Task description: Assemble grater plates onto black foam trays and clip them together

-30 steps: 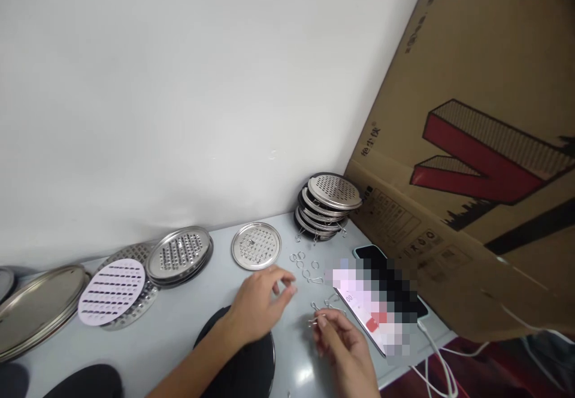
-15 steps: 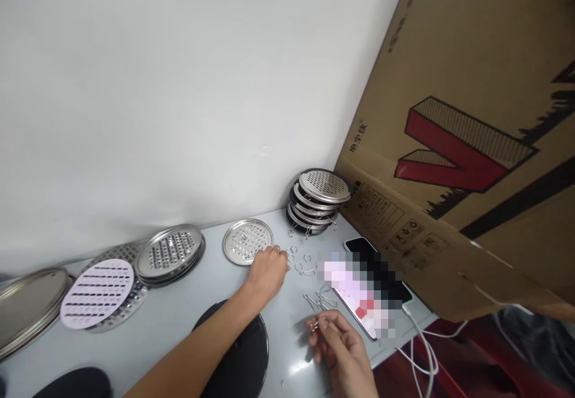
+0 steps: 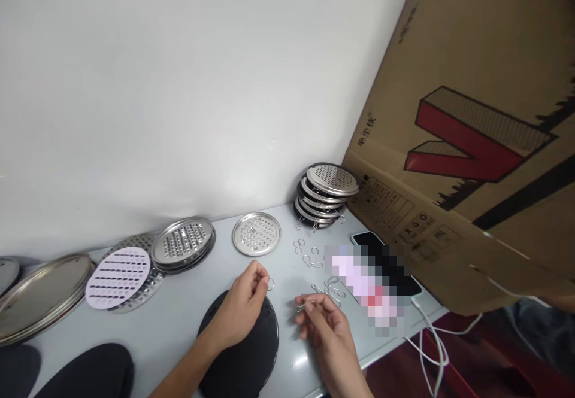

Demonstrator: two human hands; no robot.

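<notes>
My left hand [image 3: 245, 302] pinches a small metal ring [image 3: 271, 284] between thumb and fingers, above the edge of a round black disc [image 3: 251, 356]. To its right, my right hand [image 3: 326, 329] is closed on a small bent-wire clip [image 3: 300, 307], partly hidden by the fingers. Several loose wire clips [image 3: 333, 290] lie just beyond that hand. Farther back, several metal rings [image 3: 306, 259] are scattered on the grey table [image 3: 179, 320]. A round metal grater plate [image 3: 256, 234] lies flat behind my left hand.
At the back stands a stack of round graters [image 3: 332, 180] with wire clips hanging from it. More grater plates [image 3: 186, 242] and a lilac slotted disc [image 3: 117, 278] lie left. A phone [image 3: 363, 239] with a white cable [image 3: 431, 326] sits right, beside a large cardboard box [image 3: 471, 206].
My left hand has come back from beside the grater plate toward me, now with a ring in its fingers. My right hand stays near its place with the wire clip. The view has shifted slightly.
</notes>
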